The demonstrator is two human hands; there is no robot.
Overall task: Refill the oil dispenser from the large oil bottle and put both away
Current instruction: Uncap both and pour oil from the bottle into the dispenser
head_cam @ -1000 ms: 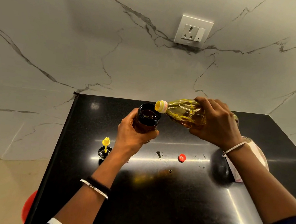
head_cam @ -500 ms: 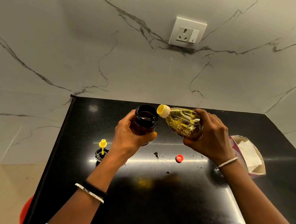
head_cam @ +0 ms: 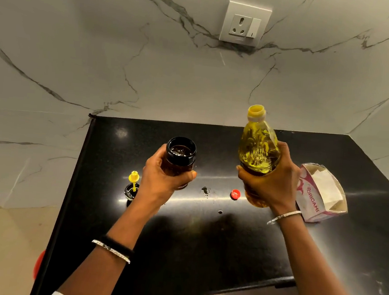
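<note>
Oil dispenser (head_cam: 180, 158): dark jar, mouth open, held upright above the counter (head_cam: 203, 243) in our left hand (head_cam: 162, 180), fingers wrapped around its lower body. Dark oil shows near the rim.

Change noted: half a second ago the oil bottle (head_cam: 258, 153) lay tipped with its yellow neck at the jar's mouth; now it stands upright, well to the right of the jar, clasped around its middle by our right hand (head_cam: 273, 185). We read this as pouring finished, or at least paused.

Both containers remain uncapped. Red cap (head_cam: 235, 194) lies on the counter just left of the right hand; the yellow-spouted lid (head_cam: 132, 186) sits just left of the left hand. A small spill (head_cam: 205, 190) lies between the hands. Tissue box (head_cam: 322, 195) rests right of the right hand.

Judgement: capping and stowing remain.
</note>
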